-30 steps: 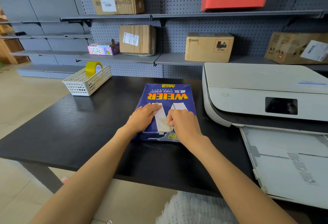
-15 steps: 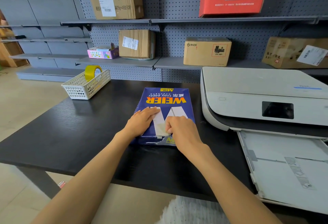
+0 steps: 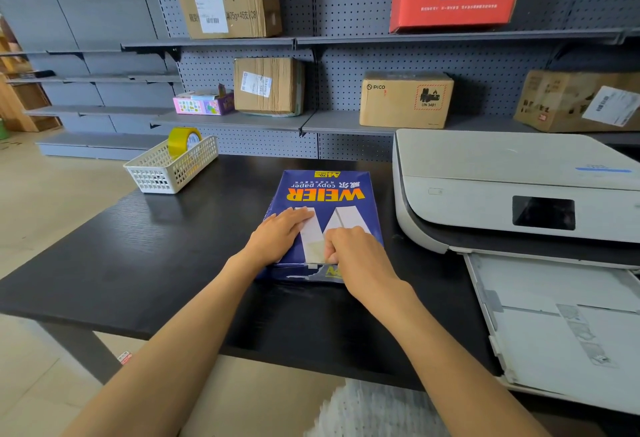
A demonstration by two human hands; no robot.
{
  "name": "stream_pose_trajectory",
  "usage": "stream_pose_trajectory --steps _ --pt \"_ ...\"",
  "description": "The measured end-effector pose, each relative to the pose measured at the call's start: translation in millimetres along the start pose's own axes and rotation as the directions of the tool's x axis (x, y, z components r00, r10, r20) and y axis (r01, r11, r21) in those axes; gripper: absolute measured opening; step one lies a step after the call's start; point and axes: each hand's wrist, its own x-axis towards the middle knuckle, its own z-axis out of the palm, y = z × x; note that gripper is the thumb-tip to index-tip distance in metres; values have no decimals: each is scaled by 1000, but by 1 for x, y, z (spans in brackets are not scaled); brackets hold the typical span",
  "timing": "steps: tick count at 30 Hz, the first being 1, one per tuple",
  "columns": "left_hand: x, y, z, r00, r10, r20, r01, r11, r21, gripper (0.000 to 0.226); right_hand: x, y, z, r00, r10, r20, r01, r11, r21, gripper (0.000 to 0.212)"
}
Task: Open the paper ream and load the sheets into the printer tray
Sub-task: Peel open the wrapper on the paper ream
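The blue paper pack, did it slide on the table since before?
No. The blue paper pack sits the same way beside the printer; only the head camera shifted. Both hands remain on it.

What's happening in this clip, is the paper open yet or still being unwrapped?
Not open yet. A person is working on a blue paper ream lying flat on the black table. The left hand rests flat on the wrapper, holding it down, while the right hand curls its fingers at the wrapper near its front end, where it looks slightly torn. The printer sits to the right, its tray pulled out with no stack of sheets loaded.
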Motion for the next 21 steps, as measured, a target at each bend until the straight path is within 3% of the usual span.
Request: stream_pose_trajectory --steps 21 --pt "-3 4 -2 1000 -6 6 6 1000 1 42 -26 1 -13 999 -28 18 29 999 -24 25"
